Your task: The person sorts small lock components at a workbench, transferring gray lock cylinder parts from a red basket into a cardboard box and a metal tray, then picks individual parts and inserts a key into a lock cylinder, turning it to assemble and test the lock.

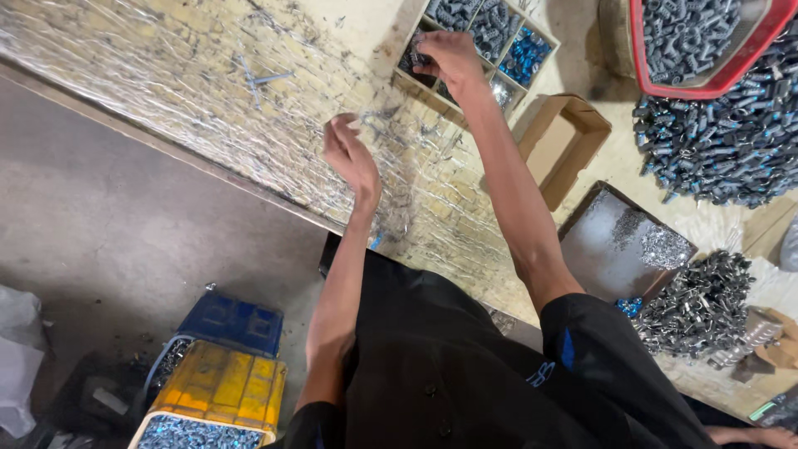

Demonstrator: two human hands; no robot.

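Fingers of the right hand (449, 54) pinch small grey parts in the wooden compartment tray (544, 37); left hand (349, 154) fingers curl loosely, holding nothing.

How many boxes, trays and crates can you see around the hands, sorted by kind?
Wooden divided box, which the right hand reaches into: 1
Cardboard box, open: 1
Red basket of grey parts: 1
Flat metal tray: 1
Yellow crate on the floor: 1
Blue crate on the floor: 1
Total: 6
The left hand is above the bench.
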